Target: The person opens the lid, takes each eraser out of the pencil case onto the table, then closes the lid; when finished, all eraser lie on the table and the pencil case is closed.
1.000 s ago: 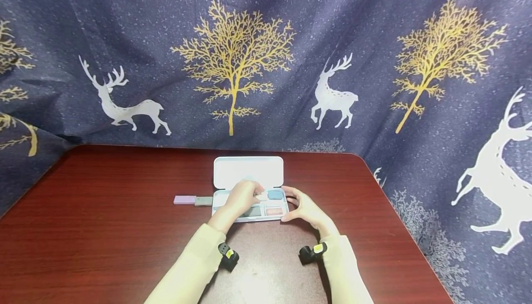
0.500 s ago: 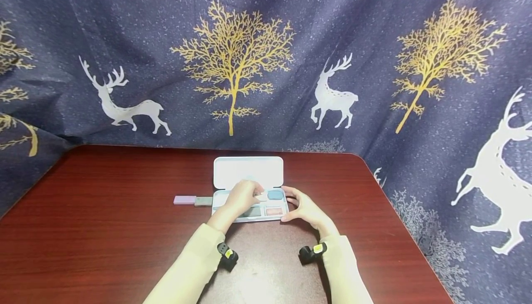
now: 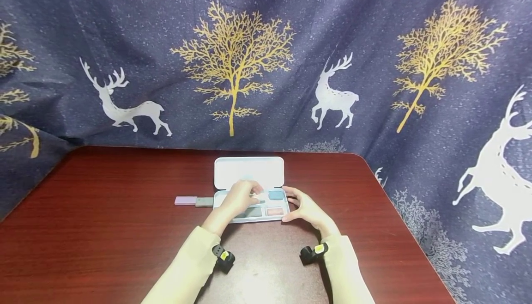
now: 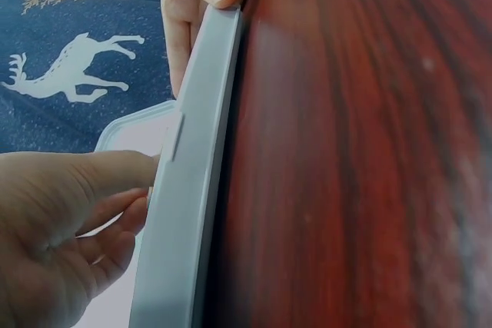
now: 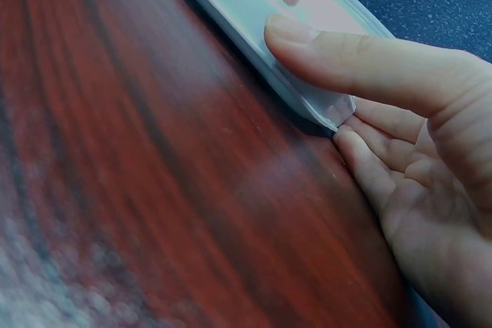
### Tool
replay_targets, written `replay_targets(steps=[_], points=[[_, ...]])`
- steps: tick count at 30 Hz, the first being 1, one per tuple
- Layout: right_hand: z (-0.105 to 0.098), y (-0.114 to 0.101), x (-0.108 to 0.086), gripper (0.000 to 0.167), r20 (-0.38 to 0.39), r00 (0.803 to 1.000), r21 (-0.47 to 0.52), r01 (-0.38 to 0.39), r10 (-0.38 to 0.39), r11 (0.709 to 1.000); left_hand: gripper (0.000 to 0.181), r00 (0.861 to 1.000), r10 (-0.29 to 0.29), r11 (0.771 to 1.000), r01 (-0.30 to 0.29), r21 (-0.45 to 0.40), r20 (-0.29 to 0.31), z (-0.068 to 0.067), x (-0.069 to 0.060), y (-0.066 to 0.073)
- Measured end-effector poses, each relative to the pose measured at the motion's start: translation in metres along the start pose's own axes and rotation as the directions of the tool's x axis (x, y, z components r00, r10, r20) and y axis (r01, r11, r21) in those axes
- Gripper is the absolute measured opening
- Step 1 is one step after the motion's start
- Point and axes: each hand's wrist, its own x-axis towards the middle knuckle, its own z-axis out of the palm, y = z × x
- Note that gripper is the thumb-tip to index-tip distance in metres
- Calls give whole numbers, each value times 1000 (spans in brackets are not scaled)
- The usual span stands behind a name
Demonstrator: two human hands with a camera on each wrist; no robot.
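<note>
A light-blue hinged case [image 3: 256,220] lies on the table with its white-lined lid [image 3: 249,171] raised at the back. Inside its compartments are a blue block [image 3: 275,195], a pink block [image 3: 275,211] and a grey-green piece [image 3: 252,212]. My left hand [image 3: 238,198] reaches over the case's middle, thumb and forefinger parted above a compartment; in the left wrist view the thumb tip is hidden behind the case's front wall. At the case's right end, my right hand [image 3: 308,210] holds it, thumb on the front corner and fingers at the far side.
Left of the case, a purple block [image 3: 185,200] and a grey-green block [image 3: 204,202] lie end to end on the reddish-brown table [image 3: 112,234]. A dark-blue cloth [image 3: 266,63] printed with deer and trees hangs behind the table.
My left wrist has shifted slightly left, and its thumb and forefinger now stand farther apart. The right hand stays at the case's right end.
</note>
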Motion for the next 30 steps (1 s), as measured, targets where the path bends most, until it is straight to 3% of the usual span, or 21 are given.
replay_targets(steps=[9, 15, 30], points=[[-2, 0, -2, 90, -13, 1000, -8, -27, 26, 1000, 24, 998, 52, 998, -52, -19, -26, -12, -9, -12], [-2, 1, -2, 91, -13, 999, -8, -35, 35, 999, 26, 997, 68, 998, -69, -11, -38, -32, -18, -24], [0, 2, 0, 90, -3, 1000, -15, -18, 18, 1000, 25, 992, 58, 998, -62, -31, -112, -90, -49, -86]])
